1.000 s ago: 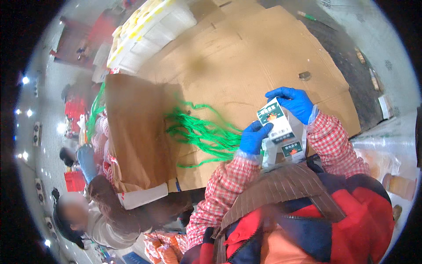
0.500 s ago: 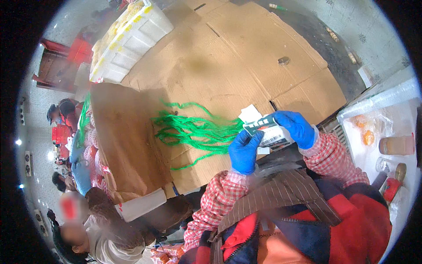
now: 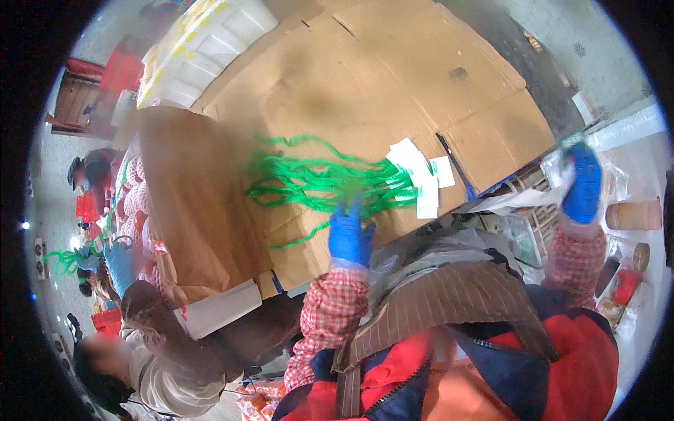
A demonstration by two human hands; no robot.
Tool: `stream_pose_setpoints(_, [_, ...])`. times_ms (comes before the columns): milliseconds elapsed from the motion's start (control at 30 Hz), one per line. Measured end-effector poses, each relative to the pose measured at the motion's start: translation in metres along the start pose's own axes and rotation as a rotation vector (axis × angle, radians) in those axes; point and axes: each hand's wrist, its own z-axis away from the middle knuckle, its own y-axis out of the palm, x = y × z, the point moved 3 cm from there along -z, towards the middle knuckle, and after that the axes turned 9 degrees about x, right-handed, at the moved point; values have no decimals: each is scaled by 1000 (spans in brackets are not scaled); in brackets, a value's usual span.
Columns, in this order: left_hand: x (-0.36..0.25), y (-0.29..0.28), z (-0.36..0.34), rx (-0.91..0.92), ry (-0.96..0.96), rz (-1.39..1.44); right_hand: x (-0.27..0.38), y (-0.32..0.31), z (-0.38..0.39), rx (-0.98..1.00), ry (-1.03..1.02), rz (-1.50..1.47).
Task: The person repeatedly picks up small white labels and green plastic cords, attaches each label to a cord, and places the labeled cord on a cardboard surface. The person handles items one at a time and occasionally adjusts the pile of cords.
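Green mesh net strips [image 3: 323, 179] lie bunched on the brown cardboard [image 3: 393, 84], with white label cards [image 3: 423, 184] over their right ends. My left hand [image 3: 349, 237], in a blue glove, reaches over the near edge of the strips with its fingers stretched out and nothing in them. Far to the right, my right hand [image 3: 583, 186], also blue-gloved, is beside the white foam box. Its fingers point away from me and are partly blurred. A small whitish-green thing shows at their tips, too smeared to name.
The foam box [image 3: 635, 130] at right contains a brownish jar [image 3: 633, 215]. A brown paper sheet [image 3: 200, 210] covers the left side. Behind stands a white foam crate [image 3: 210, 52]. A co-worker's blue-gloved hand [image 3: 121, 266] is at left near pink foam-netted items [image 3: 133, 203].
My hands have parted from the printed card they held together. The left moved left to the net strips, the right moved far right to the foam box. White label cards now show uncovered.
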Motion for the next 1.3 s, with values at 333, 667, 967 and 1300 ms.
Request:
stream_pose_setpoints(333, [100, 35, -104, -56, -47, 436, -9, 22, 2, 484, 55, -34])
stream_pose_setpoints(667, [56, 8, -86, -71, -83, 45, -155, 86, 26, 829, 627, 15])
stream_pose_setpoints(967, [-38, 26, -68, -70, 66, -56, -132, 72, 12, 816, 557, 169])
stream_pose_setpoints(1300, [-29, 34, -116, -236, 91, 366, -95, 60, 4, 593, 516, -100])
